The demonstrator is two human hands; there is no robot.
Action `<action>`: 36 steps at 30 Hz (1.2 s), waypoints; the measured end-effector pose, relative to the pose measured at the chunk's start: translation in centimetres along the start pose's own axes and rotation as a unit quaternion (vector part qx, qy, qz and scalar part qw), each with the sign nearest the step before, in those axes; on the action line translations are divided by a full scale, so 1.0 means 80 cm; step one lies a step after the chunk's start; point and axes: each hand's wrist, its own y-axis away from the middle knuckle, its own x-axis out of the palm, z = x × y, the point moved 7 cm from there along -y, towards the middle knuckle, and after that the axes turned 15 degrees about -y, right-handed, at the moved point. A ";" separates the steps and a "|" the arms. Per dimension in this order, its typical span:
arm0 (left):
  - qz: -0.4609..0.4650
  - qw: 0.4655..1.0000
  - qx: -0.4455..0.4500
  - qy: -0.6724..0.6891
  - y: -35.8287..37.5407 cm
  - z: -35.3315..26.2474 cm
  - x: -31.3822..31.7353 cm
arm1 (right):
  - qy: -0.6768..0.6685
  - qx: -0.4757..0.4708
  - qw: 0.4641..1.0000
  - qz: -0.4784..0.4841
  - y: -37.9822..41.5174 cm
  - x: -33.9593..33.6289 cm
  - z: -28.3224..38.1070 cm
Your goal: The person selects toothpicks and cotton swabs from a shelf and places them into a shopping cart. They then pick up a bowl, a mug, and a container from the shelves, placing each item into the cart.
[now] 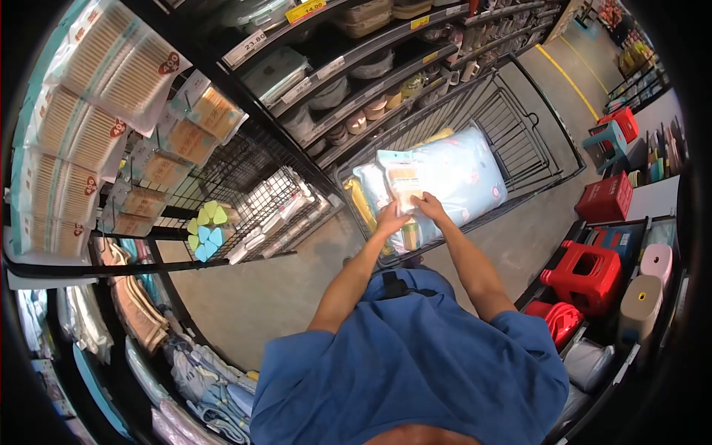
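Note:
My left hand point(391, 220) and my right hand point(427, 208) are close together over the shopping cart, fingers closed on the lower edge of a packet of cotton swabs point(404, 182). The packet is clear and flat with tan contents; its print is too blurred to read. Beneath it in the shopping cart point(552, 137) lies a large pale blue bedding pack point(475, 174) with a flower pattern. A yellow packet point(359, 202) shows at the cart's left side. Below my left hand another tan packet point(410, 237) is partly visible.
On the left, a wire rack point(248, 159) bears hanging swab packs point(119, 59) and green and blue petal-shaped items point(210, 236). Shelves point(356, 96) of containers line the far side. At right stand red plastic stools point(586, 274) and bins point(642, 300). Folded textiles point(211, 386) fill the lower left shelves.

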 end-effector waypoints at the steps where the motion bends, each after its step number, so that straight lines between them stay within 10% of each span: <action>1: -0.009 0.999 0.023 -0.045 0.021 -0.041 -0.019 | -0.017 0.038 0.998 0.040 -0.005 0.009 -0.007; 9: -0.020 0.995 0.027 -0.092 0.065 -0.114 -0.017 | -0.220 0.211 0.952 0.011 0.045 -0.018 0.028; 16: -0.063 0.981 0.145 -0.116 0.029 -0.109 -0.001 | -0.207 0.149 0.964 0.078 0.036 -0.015 0.034; 20: -0.025 0.955 -0.236 0.179 -0.019 0.032 0.028 | -0.226 0.171 0.958 0.049 0.040 -0.014 0.028; 24: 0.021 0.894 -0.246 0.375 0.000 0.022 0.018 | -0.221 0.162 0.960 0.058 0.040 -0.008 0.024; 28: 0.111 0.930 -0.138 0.322 0.003 -0.039 0.017 | -0.215 0.151 0.963 0.057 0.042 -0.008 0.029; 30: -0.003 0.989 0.047 0.142 -0.013 -0.063 0.021 | -0.219 0.153 0.962 0.054 0.046 -0.013 0.036; 36: -0.062 0.992 0.084 0.072 -0.005 -0.067 0.020 | -0.189 0.106 0.973 0.076 0.035 -0.008 0.040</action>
